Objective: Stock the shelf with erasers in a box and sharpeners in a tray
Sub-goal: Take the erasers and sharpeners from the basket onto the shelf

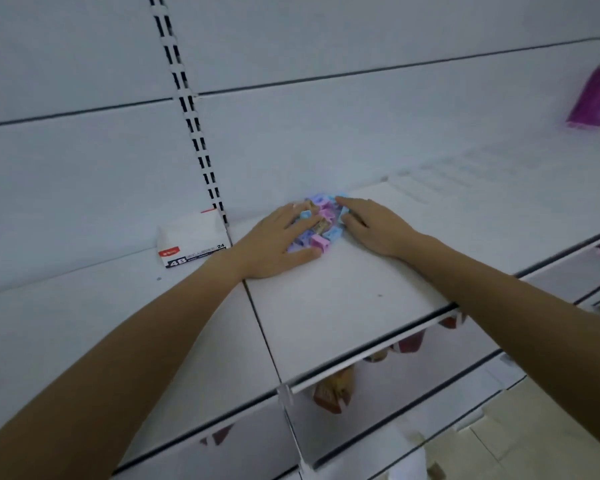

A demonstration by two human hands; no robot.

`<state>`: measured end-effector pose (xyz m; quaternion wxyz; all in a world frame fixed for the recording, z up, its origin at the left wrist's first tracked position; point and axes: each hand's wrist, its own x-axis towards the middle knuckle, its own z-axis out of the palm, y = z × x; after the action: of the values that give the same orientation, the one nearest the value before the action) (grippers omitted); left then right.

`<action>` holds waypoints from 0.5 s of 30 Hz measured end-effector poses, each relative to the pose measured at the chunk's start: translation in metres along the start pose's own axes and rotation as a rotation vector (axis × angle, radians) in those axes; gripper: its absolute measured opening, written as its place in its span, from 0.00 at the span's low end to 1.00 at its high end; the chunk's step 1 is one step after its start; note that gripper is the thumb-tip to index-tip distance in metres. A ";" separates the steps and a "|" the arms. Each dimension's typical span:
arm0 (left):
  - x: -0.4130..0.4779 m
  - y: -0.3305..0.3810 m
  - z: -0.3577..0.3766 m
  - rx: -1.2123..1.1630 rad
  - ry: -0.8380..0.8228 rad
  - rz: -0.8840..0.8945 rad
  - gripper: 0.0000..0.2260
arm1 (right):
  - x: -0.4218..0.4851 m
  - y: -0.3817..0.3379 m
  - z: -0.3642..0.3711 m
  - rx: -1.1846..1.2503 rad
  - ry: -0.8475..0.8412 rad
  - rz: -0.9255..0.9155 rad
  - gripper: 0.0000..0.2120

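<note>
Our left hand (274,239) and right hand (378,226) lie flat and unclenched, the sharpeners (321,220) between the grip: light, hard, scatter-prone, we judge, so scoop from 2 sides.

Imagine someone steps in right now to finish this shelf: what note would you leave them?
Small pastel blue, purple and pink plastic sharpeners lie in a loose heap on the white metal shelf; no tray shows.
The left hand lies flat on the heap's left side; the right hand touches its right side, fingers straight.
The white cardboard eraser box marked 4B stands on the shelf left of the heap: done.
Left: gather the sharpeners, probably into a tray.
</note>
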<state>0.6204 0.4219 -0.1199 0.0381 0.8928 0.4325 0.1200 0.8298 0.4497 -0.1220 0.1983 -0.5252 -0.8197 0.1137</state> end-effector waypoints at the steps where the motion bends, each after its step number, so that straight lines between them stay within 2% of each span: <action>1: -0.001 0.004 0.000 0.005 0.015 -0.015 0.39 | 0.000 0.001 0.002 -0.008 0.018 -0.010 0.20; 4: 0.000 0.010 0.002 0.007 -0.020 -0.125 0.32 | 0.000 0.003 0.005 -0.020 0.100 -0.038 0.22; 8: -0.002 0.005 -0.010 -0.051 -0.014 -0.274 0.30 | -0.004 0.001 0.000 -0.026 0.164 -0.098 0.21; 15: -0.038 -0.013 -0.087 0.238 0.099 -0.309 0.28 | -0.005 -0.052 -0.011 -0.081 0.143 -0.277 0.23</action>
<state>0.5663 0.3975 -0.0451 -0.0711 0.8071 0.5767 0.1044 0.7940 0.4226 -0.0931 0.2488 -0.4214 -0.8720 0.0144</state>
